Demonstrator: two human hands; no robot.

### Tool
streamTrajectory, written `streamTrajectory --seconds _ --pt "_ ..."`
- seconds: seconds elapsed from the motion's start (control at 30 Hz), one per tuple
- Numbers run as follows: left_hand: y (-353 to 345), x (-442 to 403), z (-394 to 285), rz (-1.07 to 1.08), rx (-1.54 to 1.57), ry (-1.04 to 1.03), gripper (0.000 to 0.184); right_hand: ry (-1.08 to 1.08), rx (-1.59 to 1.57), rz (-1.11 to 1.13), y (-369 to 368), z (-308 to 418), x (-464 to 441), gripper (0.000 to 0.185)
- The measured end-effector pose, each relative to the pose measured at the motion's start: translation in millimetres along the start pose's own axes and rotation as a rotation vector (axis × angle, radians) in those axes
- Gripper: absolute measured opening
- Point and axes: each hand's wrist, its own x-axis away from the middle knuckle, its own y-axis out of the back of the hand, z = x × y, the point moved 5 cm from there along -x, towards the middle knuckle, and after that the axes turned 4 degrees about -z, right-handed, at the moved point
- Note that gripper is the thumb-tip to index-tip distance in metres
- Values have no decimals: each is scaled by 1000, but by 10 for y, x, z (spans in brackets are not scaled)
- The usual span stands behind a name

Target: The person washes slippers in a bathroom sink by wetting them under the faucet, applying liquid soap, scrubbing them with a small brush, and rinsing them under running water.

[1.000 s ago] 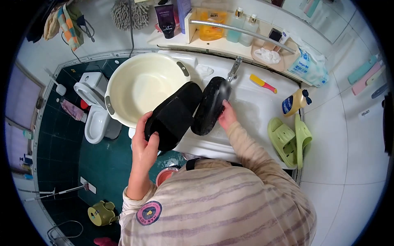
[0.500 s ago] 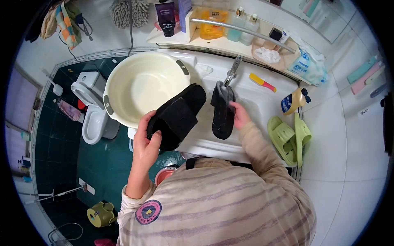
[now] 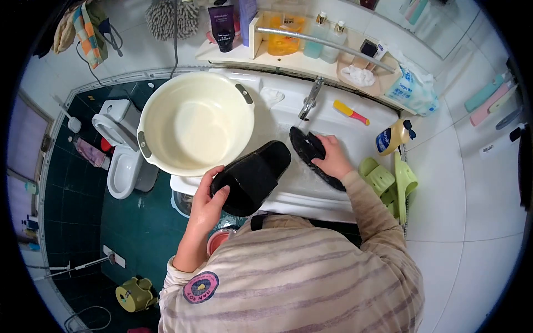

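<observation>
My left hand [image 3: 206, 204] grips a large black slide slipper [image 3: 251, 182] by its heel end, thumb on top, over the front edge of the white sink [image 3: 302, 204]. Inside the sink, my right hand [image 3: 335, 160] is closed around the strap area of a second black slipper [image 3: 302, 145]. This one lies tilted, its far end just below the metal faucet [image 3: 313, 99]. Its sole surface looks wet. A large cream basin [image 3: 150, 100] rests on the sink's left side, close to my left hand.
Green slippers [image 3: 407, 180] stand at the sink's right end beside a yellowish bottle [image 3: 392, 139]. A yellow-and-red brush [image 3: 351, 112] lies on the back ledge. Bottles line the shelf [image 3: 239, 54] above. A toilet [image 3: 123, 166] and an olive bucket [image 3: 135, 294] are at left.
The right-hand slipper has turned and shifted right, and my right hand now covers its strap from above. My left hand and its slipper have moved slightly right and down.
</observation>
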Motion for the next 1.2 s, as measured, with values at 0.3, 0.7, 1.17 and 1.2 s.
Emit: streamTrajectory --seconds 0.3,0.7,1.17,1.2 --pt "75 12 545 -26 219 376 36 477 357 -192 -187 79 1 56" --pt "-14 -150 849 73 361 430 32 545 307 -324 -271 -191 -45 62" --pt "-13 -99 612 84 271 410 43 596 39 -433 -318 325 -31 76" --pt "-17 -95 588 72 250 406 44 593 40 -436 -322 315 -46 76"
